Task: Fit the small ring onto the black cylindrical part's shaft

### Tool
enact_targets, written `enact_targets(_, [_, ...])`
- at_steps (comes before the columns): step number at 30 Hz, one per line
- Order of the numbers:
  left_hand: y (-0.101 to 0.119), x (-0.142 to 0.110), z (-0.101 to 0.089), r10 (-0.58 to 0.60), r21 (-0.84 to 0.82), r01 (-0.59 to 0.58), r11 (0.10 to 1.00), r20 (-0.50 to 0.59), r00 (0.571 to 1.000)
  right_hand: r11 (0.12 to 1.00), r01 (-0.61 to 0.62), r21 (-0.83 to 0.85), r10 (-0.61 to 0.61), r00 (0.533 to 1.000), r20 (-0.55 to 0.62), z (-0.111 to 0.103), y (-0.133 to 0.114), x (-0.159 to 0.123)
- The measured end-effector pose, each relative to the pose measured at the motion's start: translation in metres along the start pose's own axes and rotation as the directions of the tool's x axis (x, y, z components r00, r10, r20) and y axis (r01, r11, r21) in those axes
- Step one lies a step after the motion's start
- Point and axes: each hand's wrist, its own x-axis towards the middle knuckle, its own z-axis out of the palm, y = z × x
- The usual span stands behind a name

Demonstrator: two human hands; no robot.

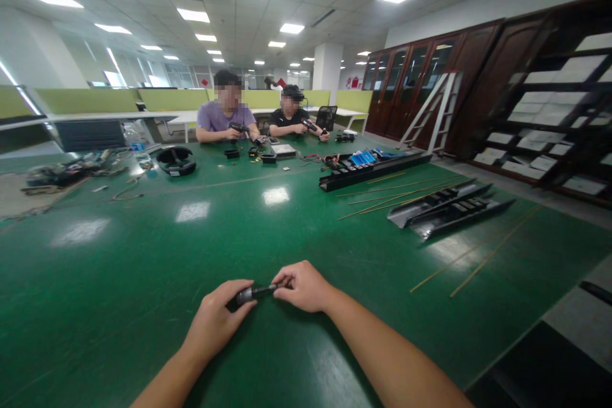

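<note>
Low over the near part of the green table [191, 248], both hands are on one dark cylindrical tool [245, 295] with a grey collar and a thin shaft. Its exact kind is too small and blurred to make out. My left hand [216, 313] is closed around the thick end, thumb below and fingers above. At the other end, my right hand [304, 287] pinches the tip of the shaft between thumb and fingers. The tool lies roughly level between the hands, and the fingers hide both of its ends.
Black metal channels [449, 207] and thin brass-coloured rods [482, 261] lie to the right. Farther back is a long black channel [373, 172] with blue packets. A black headset [176, 161] sits back left. Two people [227, 118] work across the table, holding dark power tools.
</note>
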Motion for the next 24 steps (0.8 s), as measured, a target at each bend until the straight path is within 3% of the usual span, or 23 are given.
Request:
enact_targets(19, [0.0068,0.0024,-0.0049,0.023,-0.007,-0.023,1.000,-0.036,0.999,0.998,0.001,-0.063,-0.001,1.000,-0.013,-0.0082,-0.0075,-0.0024])
enact_targets(22, [0.0056,0.0031,-0.0060,-0.047,-0.029,0.045,0.999,-0.064,0.997,0.999,0.007,-0.052,-0.007,1.000,-0.008,-0.0090,-0.0058,-0.0025])
enact_targets(24, [0.0031,0.0052,-0.0062,-0.171,-0.092,0.163,0.982,-0.092,0.981,0.999,0.006,-0.040,-0.006,1.000,0.000,-0.0088,-0.0039,-0.0023])
